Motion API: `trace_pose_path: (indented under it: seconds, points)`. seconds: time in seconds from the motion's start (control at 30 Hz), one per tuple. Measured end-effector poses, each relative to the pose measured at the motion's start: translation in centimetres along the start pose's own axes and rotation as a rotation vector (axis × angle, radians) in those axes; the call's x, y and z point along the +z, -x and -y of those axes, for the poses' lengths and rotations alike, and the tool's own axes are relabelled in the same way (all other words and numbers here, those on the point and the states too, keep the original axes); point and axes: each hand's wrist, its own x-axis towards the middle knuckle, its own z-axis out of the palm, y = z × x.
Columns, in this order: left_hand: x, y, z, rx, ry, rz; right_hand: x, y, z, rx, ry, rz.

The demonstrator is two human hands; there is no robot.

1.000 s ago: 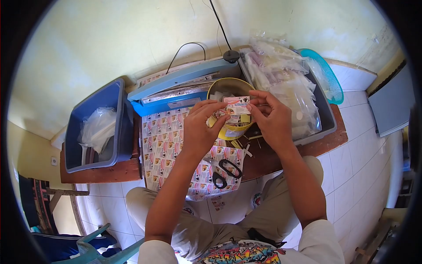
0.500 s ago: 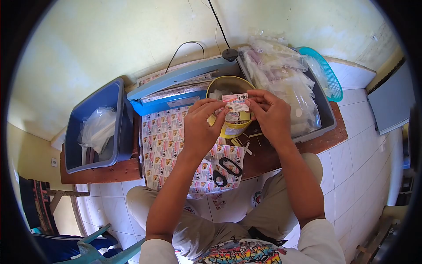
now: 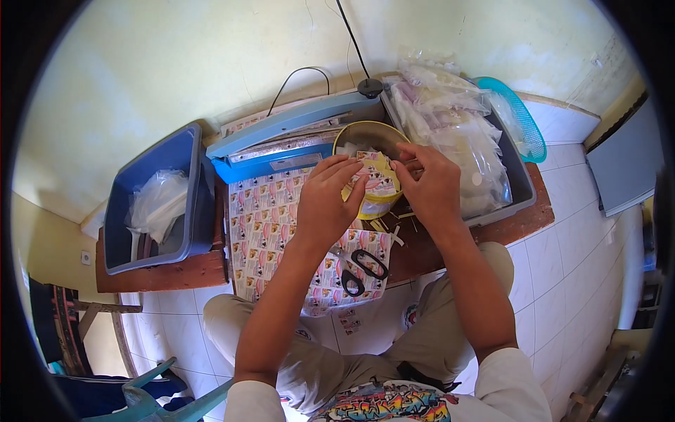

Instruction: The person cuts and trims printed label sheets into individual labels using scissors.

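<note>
My left hand (image 3: 328, 200) hovers at the near left side of the yellow tub (image 3: 371, 129), thumb and forefinger apart, with nothing visible between them. Over the tub's right side, my right hand (image 3: 434, 184) has its thumb and forefinger parted and its other fingers curled; no card shows in it. Small printed labels (image 3: 380, 184) and yellow scraps lie in the tub between the hands. Below my left hand, printed label sheets (image 3: 264, 228) are spread out, with black-handled scissors (image 3: 352, 283) on their near right part.
A blue-grey bin (image 3: 188, 211) with clear bags stands at the left. Behind the sheets is a blue sealer-like device (image 3: 299, 124). A grey tray (image 3: 519, 205) piled with plastic bags (image 3: 467, 141) and a turquoise basket (image 3: 532, 126) are at the right.
The small printed card held between both hands earlier is no longer between their fingertips. Printed pieces now show lower, in the tub. The fingers of both hands have parted slightly.
</note>
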Motion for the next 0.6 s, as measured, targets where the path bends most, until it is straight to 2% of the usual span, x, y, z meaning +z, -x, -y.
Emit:
trace_pose_path:
  seconds: [0.17, 0.27, 0.5, 0.6]
  points:
    - [-0.2, 0.2, -0.3, -0.046, 0.074, -0.009, -0.4, 0.4, 0.4, -0.021, 0.031, 0.007]
    - [-0.6, 0.3, 0.0, 0.004, 0.052, -0.018, -0.5, 0.6, 1.3, -0.050, 0.033, 0.009]
    - [-4.7, 2.1, -1.0, -0.014, 0.037, -0.045, 0.1, 2.3, 4.8, -0.235, -0.166, 0.030]
    - [-6.3, 4.5, -0.8, -0.112, 0.044, -0.077, 1.0, 3.4, 5.6, -0.262, -0.234, 0.116]
